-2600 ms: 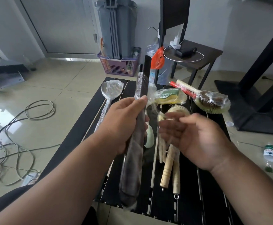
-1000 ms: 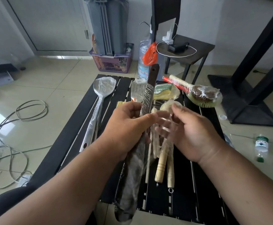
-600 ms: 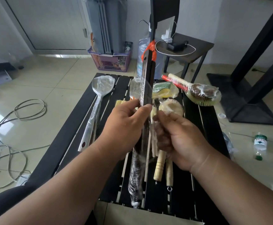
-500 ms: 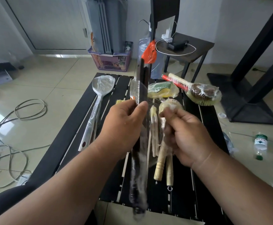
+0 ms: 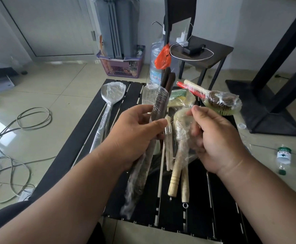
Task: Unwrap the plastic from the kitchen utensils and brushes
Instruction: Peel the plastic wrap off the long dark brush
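Black slatted table [image 5: 83, 138]: my left hand [image 5: 134, 136] is gripping a long dark plastic-wrapped utensil [image 5: 154, 124] above it; right hand [image 5: 214, 138] is pinching clear loosened wrap [image 5: 183, 127]. Purple basket [image 5: 122, 66] behind is holding clutter.

Glossy tiled floor [image 5: 59, 95] (cables strewn)

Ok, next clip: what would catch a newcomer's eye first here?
The two hands at centre: the left hand grips a long dark wrapped utensil held above the black table, while the right hand pinches clear plastic beside it. Next, the wrapped spoon lying at the table's far left and the wrapped brush at the far right.
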